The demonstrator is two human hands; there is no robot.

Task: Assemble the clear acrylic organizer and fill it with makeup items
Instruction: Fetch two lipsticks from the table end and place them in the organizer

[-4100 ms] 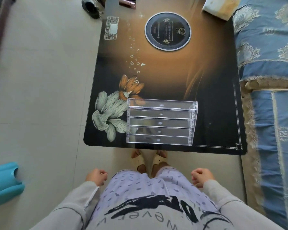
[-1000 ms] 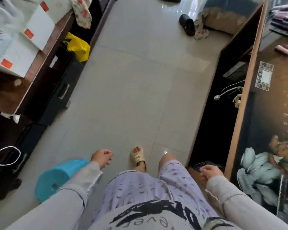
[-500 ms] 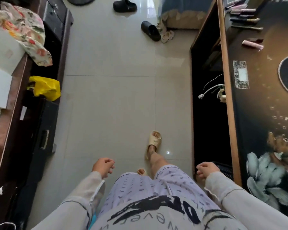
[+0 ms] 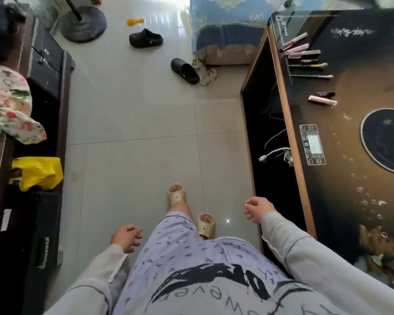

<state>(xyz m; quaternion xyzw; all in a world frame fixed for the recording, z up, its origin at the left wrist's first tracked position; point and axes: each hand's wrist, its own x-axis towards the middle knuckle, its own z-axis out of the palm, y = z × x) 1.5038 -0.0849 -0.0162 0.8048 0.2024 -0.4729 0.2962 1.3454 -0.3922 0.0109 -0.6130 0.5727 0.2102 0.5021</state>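
Several makeup items lie on the far end of the dark glass table (image 4: 341, 123) at my right: pink tubes (image 4: 298, 50), thin brushes (image 4: 309, 65), and a pink lipstick (image 4: 323, 101) beside a dark one (image 4: 325, 94). The clear acrylic organizer is out of view. My left hand (image 4: 126, 238) hangs by my left hip with loosely curled fingers and holds nothing. My right hand (image 4: 257, 209) hangs beside the table's long edge, fingers loosely curled, holding nothing. I stand on the tiled floor alongside the table.
A dark cabinet (image 4: 43, 92) with a floral cloth (image 4: 7, 103) and a yellow bag (image 4: 38, 172) lines the left. Black slippers (image 4: 184, 70) and a fan base (image 4: 82, 23) lie on the floor ahead. A blue covered sofa (image 4: 225, 26) stands beyond. A loose plug (image 4: 263, 158) hangs under the table.
I have turned from the organizer at the table's end and walked along its left side. The makeup items have come into view; both hands stay empty and swing with my steps.
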